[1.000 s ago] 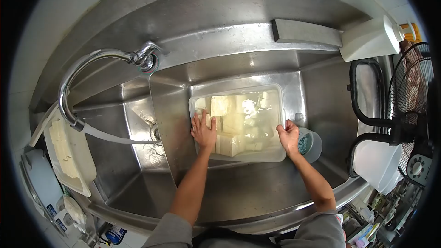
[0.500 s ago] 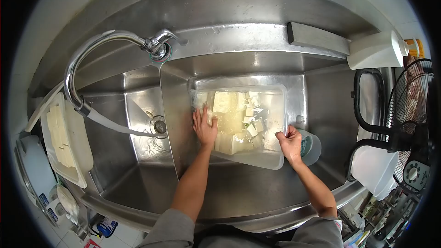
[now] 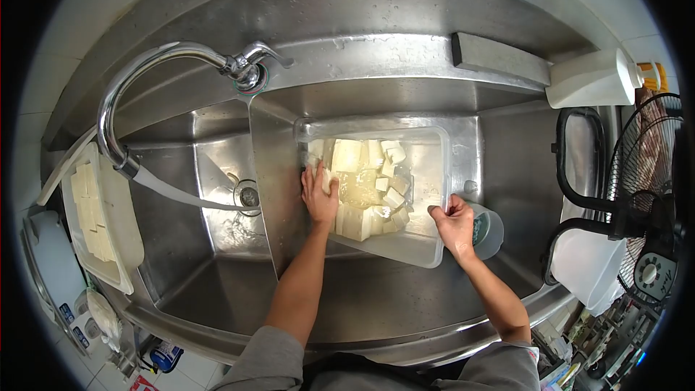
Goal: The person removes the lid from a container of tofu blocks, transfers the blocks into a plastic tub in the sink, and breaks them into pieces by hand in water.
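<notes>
**Two Bare Hands at Work on a Tub of Pale Blocks in a Steel Sink**

A person in grey sleeves works over the right basin (image 3: pixel 405 304) of a double sink, where a clear tub (image 3: pixel 423 242) holds pale blocks (image 3: pixel 354 221), large and small, in shallow liquid. The left hand (image 3: pixel 319 197) lies against the blocks at the tub's left end, fingers slightly apart. The right hand (image 3: pixel 456 226) has its fingers clamped on the tub's right rim; that side appears raised, though the view from above makes it hard to be sure. Just beside the right hand sits a round container (image 3: pixel 492 234). A curved faucet (image 3: pixel 110 112) arches over the left basin (image 3: pixel 174 246), and a white tray (image 3: pixel 130 246) of pale slabs (image 3: pixel 92 210) stands beyond it.
</notes>
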`<action>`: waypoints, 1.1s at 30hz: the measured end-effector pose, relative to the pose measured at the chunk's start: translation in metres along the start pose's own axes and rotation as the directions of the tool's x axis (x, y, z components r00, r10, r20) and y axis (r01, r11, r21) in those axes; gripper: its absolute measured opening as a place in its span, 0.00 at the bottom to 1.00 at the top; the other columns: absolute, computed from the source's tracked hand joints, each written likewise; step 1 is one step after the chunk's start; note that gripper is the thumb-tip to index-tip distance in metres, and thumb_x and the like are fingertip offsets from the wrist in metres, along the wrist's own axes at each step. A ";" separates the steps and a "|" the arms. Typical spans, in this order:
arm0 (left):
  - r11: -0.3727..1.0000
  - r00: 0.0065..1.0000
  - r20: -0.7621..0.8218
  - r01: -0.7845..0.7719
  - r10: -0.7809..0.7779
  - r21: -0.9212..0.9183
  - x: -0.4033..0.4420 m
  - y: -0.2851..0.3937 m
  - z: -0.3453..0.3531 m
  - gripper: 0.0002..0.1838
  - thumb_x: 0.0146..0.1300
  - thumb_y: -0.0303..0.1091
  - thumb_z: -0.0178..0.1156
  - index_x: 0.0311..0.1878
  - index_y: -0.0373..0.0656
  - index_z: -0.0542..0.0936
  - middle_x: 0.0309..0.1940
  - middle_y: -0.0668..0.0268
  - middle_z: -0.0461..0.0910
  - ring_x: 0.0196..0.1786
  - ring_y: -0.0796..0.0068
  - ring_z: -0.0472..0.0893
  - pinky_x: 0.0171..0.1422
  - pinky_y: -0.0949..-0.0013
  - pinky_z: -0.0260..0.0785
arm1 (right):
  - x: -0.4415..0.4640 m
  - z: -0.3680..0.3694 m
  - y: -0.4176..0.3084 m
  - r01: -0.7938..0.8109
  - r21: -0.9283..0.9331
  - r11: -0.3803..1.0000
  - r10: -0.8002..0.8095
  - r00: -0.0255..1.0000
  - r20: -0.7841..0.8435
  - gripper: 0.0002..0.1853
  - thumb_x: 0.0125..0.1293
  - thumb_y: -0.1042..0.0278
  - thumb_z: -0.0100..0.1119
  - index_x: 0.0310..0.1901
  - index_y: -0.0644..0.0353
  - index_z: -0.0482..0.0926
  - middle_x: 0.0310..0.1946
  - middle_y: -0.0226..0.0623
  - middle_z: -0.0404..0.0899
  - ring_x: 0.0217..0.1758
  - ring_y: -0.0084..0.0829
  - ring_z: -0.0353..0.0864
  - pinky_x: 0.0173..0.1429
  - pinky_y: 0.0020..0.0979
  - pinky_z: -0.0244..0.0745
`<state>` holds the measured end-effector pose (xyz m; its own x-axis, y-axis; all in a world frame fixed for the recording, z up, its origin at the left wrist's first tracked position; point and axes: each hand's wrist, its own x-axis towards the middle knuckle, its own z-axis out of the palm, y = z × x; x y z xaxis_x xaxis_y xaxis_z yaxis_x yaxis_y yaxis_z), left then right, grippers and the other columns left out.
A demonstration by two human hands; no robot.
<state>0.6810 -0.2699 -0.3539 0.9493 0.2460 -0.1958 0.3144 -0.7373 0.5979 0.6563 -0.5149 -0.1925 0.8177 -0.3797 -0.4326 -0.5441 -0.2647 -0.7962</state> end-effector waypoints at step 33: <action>1.000 0.998 0.050 0.025 -0.024 -0.018 0.005 0.002 0.001 0.31 0.55 0.43 0.54 0.64 0.56 0.60 0.66 0.58 0.52 0.67 0.52 0.51 0.62 0.41 0.48 | -0.001 0.002 -0.029 -0.008 -0.062 0.998 0.012 0.998 0.064 0.10 0.48 0.72 0.60 0.18 0.65 0.70 0.11 0.26 0.68 0.16 0.12 0.61 0.20 0.20 0.59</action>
<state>0.6861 -0.2704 -0.3547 0.9404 0.2321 -0.2486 0.3380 -0.7192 0.6071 0.6720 -0.5048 -0.1697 0.8217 -0.3251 -0.4681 -0.5610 -0.3164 -0.7650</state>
